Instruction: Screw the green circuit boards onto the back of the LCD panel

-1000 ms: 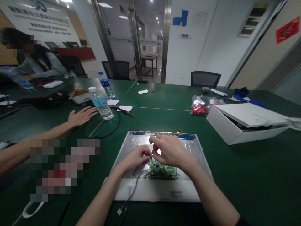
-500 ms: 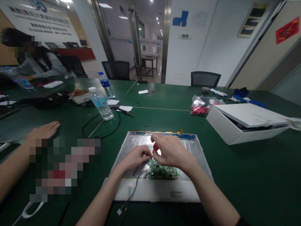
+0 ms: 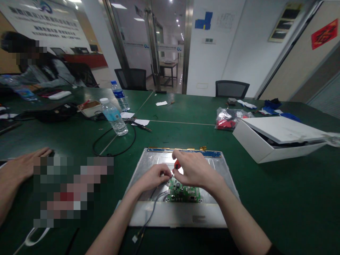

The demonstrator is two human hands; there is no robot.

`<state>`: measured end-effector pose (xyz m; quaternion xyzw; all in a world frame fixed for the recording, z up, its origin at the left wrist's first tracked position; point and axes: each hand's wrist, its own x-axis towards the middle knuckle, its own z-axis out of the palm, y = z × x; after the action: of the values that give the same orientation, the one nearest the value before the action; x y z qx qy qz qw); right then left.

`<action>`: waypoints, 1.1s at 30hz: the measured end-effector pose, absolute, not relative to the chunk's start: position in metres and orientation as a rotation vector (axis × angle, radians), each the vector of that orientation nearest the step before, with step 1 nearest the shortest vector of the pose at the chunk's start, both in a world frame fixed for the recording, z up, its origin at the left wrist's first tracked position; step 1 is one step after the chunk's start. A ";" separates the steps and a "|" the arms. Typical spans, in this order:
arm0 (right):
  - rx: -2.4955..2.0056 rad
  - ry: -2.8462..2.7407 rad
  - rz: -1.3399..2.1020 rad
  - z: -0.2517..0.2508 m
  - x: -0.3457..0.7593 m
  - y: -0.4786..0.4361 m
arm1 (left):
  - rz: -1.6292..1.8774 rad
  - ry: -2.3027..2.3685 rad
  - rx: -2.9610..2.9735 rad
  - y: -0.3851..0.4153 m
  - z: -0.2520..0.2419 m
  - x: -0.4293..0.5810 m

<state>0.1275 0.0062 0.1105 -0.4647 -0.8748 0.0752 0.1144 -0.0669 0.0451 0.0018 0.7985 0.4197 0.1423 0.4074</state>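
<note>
In front of me lies a flat metal-backed display panel [image 3: 219, 165] with a blue circuit strip [image 3: 212, 153] along its far edge. A green circuit board [image 3: 184, 194] sits on its middle. My right hand [image 3: 196, 169] grips a screwdriver [image 3: 177, 164] by its red handle, tip pointing down at the board's far left corner. At that same corner my left hand [image 3: 156, 176] is closed, thumb and forefinger pinched beside the screwdriver's shaft; whatever they pinch is too small to make out. Grey wires [image 3: 153, 212] run from the board over the near edge to a white connector [image 3: 135, 239].
Another person's hand [image 3: 25, 163] rests on the table at left, near a pixelated patch. Beyond the panel stand two water bottles [image 3: 114, 117] [image 3: 120, 97], with a black cable [image 3: 135, 136] beside them. A white box [image 3: 265, 148] and a plastic bag [image 3: 230, 118] are at right.
My right hand has turned slightly around the screwdriver handle, its fingers shifting a little to the right. My left hand stays put. The other person's hand has slid left and nearer.
</note>
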 end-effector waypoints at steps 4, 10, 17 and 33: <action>-1.429 -2.565 0.189 0.108 0.126 0.009 | 0.368 1.058 1.993 0.044 0.004 -0.066; -1.372 -2.606 0.189 0.110 0.128 0.006 | 0.327 1.056 1.981 0.044 0.003 -0.066; -1.389 -2.587 0.165 0.107 0.126 0.007 | 0.354 1.075 2.004 0.045 0.001 -0.067; -1.442 -2.573 0.146 0.107 0.125 0.009 | 0.345 1.078 1.994 0.043 0.007 -0.065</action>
<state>0.1249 0.0093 0.1066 -0.4860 -0.8675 0.0491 0.0941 -0.0649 0.0428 0.0070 0.7926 0.4286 0.1373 0.4115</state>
